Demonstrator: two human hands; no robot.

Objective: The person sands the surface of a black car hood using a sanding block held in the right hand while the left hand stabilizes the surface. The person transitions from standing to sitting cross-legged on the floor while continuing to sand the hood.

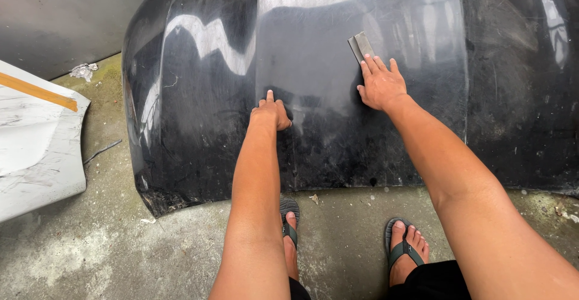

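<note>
A large glossy black car hood (199,131) lies on the concrete floor in front of me. My right hand (381,84) rests flat on its surface, fingers pressing down the lower end of a small grey rectangular sanding pad (359,46). My left hand (272,111) is lower and to the left, fingers curled with one finger pointing up along the edge of a hazy film-like band (325,28) that runs up the middle of the hood. It holds nothing that I can see. The lower part of the hood looks dull and scuffed.
A white body panel (33,149) with an orange tape strip lies on the floor at the left. A crumpled scrap (83,70) sits near the dark wall at the upper left. My feet in flip-flops (405,248) stand on the stained concrete just below the hood.
</note>
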